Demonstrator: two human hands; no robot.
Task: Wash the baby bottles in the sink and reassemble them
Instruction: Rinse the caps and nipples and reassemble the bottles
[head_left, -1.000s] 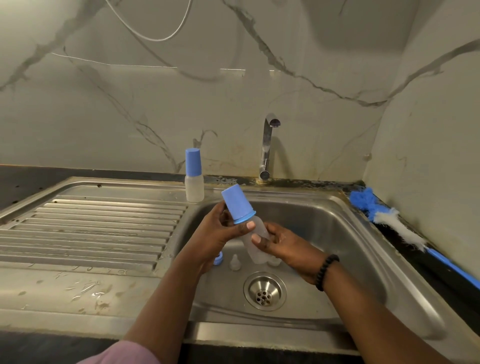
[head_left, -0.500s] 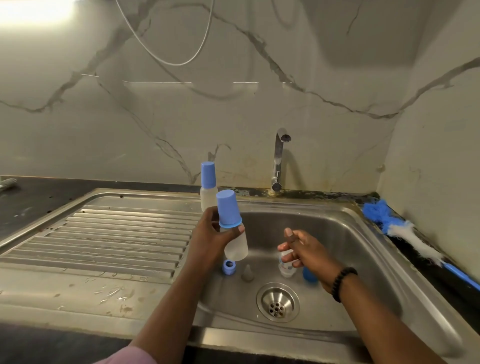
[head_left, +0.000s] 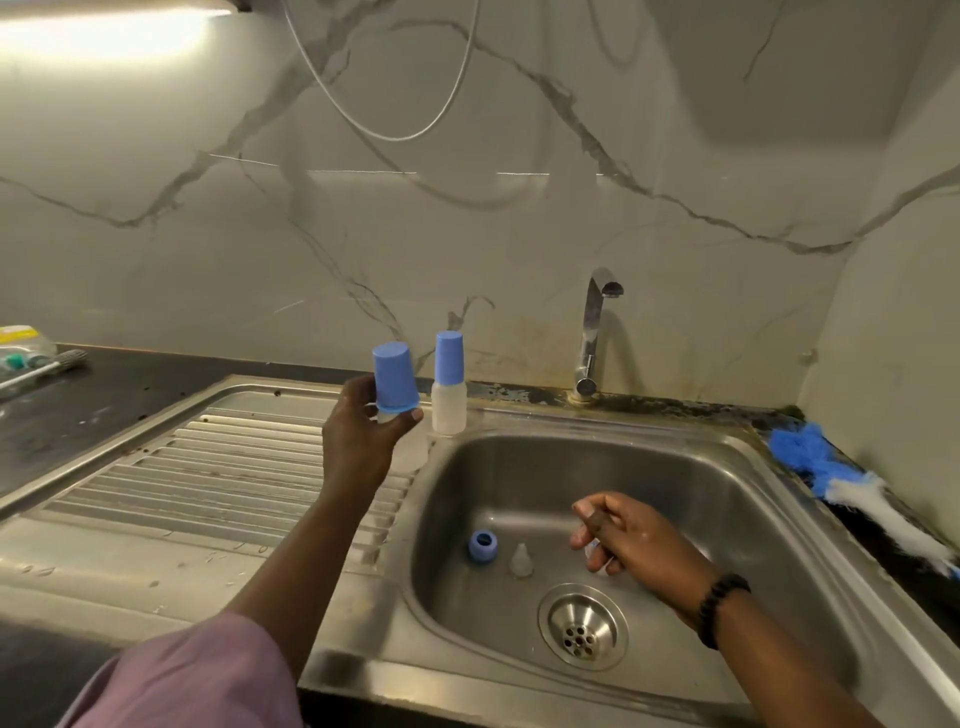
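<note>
My left hand (head_left: 358, 441) grips a capped baby bottle (head_left: 396, 382) with a blue cap, upright over the drainboard edge. A second capped bottle (head_left: 449, 387) stands just to its right on the sink rim. On the floor of the sink basin (head_left: 519, 467) lie a blue screw ring (head_left: 483, 545) and a clear nipple (head_left: 521, 560). My right hand (head_left: 628, 535) hovers low in the basin, blurred, its fingers curled over a clear piece (head_left: 592, 552) that is mostly hidden.
The tap (head_left: 592, 332) rises behind the basin, and the drain (head_left: 582, 626) is at the front. A blue and white bottle brush (head_left: 841, 480) lies on the right counter. The ribbed drainboard (head_left: 208, 467) is to the left, with a brush (head_left: 52, 364) and a packet (head_left: 21, 340) beyond.
My left hand lifted the capped bottle out of the basin, up and left toward the standing bottle. My right hand let go of it and dropped to the clear piece.
</note>
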